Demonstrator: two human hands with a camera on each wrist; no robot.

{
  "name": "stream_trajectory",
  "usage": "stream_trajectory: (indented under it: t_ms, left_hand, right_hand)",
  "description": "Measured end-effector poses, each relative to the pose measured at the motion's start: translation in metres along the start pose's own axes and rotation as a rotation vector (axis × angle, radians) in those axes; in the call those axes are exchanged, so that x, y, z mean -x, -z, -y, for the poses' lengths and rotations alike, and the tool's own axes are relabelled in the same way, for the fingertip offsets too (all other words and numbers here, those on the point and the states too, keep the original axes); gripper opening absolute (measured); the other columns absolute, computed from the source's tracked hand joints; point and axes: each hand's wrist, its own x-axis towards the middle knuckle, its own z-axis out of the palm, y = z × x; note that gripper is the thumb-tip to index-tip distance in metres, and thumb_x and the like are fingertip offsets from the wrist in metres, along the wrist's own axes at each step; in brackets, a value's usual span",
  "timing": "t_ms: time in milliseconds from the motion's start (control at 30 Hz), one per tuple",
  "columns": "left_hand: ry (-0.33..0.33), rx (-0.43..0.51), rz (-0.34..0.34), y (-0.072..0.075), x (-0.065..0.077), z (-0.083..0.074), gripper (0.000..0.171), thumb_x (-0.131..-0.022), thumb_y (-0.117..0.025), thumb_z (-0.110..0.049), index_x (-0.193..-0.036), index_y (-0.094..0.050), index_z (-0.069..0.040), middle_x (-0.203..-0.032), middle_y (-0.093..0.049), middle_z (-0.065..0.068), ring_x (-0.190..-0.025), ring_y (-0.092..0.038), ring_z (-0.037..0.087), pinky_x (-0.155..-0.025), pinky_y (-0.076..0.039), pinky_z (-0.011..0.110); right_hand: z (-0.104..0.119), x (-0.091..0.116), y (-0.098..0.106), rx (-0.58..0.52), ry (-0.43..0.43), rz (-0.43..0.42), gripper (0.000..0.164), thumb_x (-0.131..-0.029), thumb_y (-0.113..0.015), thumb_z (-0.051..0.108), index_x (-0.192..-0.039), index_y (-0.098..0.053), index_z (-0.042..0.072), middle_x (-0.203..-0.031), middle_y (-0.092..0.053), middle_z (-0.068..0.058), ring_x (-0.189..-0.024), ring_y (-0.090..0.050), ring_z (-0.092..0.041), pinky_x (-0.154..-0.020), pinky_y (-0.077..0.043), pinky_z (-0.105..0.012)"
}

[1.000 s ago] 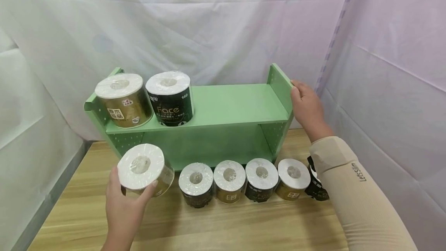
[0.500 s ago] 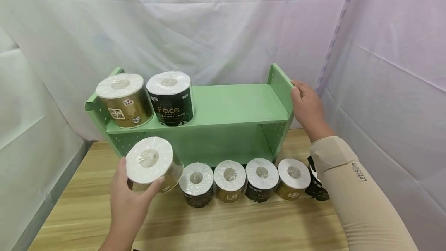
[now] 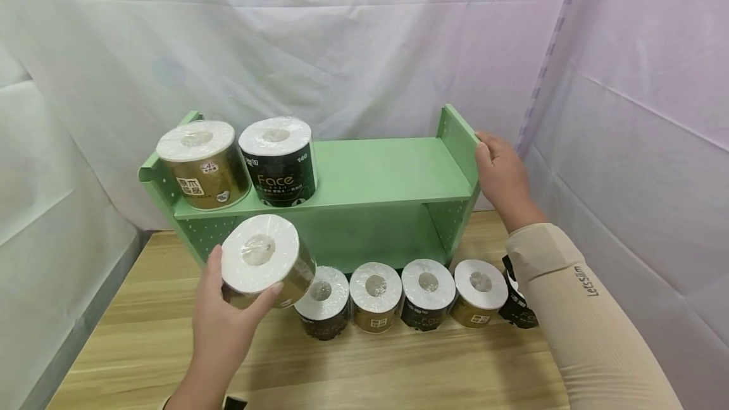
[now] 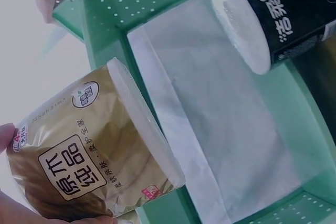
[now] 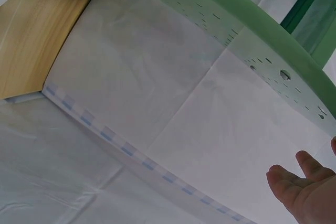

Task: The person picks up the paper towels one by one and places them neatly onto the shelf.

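Observation:
My left hand (image 3: 224, 328) grips a gold-wrapped toilet paper roll (image 3: 261, 255), thumb and fingers on opposite sides. The roll is lifted and tilted, in front of the lower level of a green two-tier shelf (image 3: 376, 169). In the left wrist view the gold wrapper (image 4: 73, 156) shows its printed label. At the shelf's right side panel, my right hand (image 3: 504, 176) holds the upper edge; some fingers are hidden in the head view. One gold roll (image 3: 211, 176) and one black roll (image 3: 281, 173) stand upright side by side on the top tier's left end.
A row of several rolls, black (image 3: 321, 302) and gold (image 3: 376, 296) by turns, stands on the wooden table (image 3: 353, 372) before the shelf. The right sleeve (image 3: 575, 302) partly covers the last black roll (image 3: 518, 305). White cloth (image 3: 342, 49) hangs behind.
My left hand has moved right and slightly up with the gold roll, which now overlaps the leftmost black roll of the row in view. The right hand has stayed in place.

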Motion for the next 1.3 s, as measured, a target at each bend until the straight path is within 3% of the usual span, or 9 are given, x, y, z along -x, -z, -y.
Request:
stream_trajectory:
  t_ms: [533, 800, 1033, 1300]
  left_hand:
    - [-0.028, -0.004, 0.033, -0.008, 0.0, -0.025, 0.105, -0.071, -0.085, -0.02, -0.153, -0.022, -0.007, -0.152, -0.032, 0.019, -0.14, -0.029, 0.035, -0.114, -0.023, 0.054]
    - [-0.02, 0.005, 0.061, -0.013, -0.002, -0.04, 0.104, -0.071, -0.085, -0.021, -0.154, -0.022, -0.01, -0.153, -0.031, 0.014, -0.14, -0.031, 0.029, -0.114, -0.027, 0.049]
    - [-0.07, 0.107, 0.088, -0.019, -0.006, -0.052, 0.099, -0.072, -0.085, -0.015, -0.152, -0.027, -0.011, -0.147, -0.037, 0.009, -0.134, -0.037, 0.02, -0.112, -0.031, 0.035]
    - [-0.107, 0.144, 0.078, -0.027, -0.009, -0.06, 0.101, -0.072, -0.085, -0.016, -0.153, -0.024, -0.01, -0.15, -0.034, 0.01, -0.137, -0.033, 0.021, -0.114, -0.028, 0.041]
  right_hand:
    - [-0.001, 0.0, -0.001, 0.001, 0.015, 0.001, 0.058, -0.102, -0.018, 0.043, -0.149, -0.04, 0.016, -0.153, -0.036, -0.009, -0.137, -0.036, -0.038, -0.105, -0.03, -0.061]
    - [-0.002, 0.0, -0.001, -0.004, 0.006, -0.008, 0.057, -0.102, -0.02, 0.043, -0.148, -0.04, 0.018, -0.153, -0.037, -0.009, -0.137, -0.036, -0.037, -0.107, -0.029, -0.06]
    - [-0.003, 0.0, -0.001, -0.003, 0.003, -0.009, 0.058, -0.102, -0.019, 0.044, -0.149, -0.04, 0.018, -0.152, -0.038, -0.01, -0.136, -0.037, -0.038, -0.107, -0.029, -0.061]
    - [-0.001, 0.0, -0.001, -0.01, -0.006, -0.005, 0.058, -0.102, -0.019, 0.044, -0.149, -0.038, 0.017, -0.152, -0.038, -0.011, -0.136, -0.036, -0.039, -0.107, -0.028, -0.061]
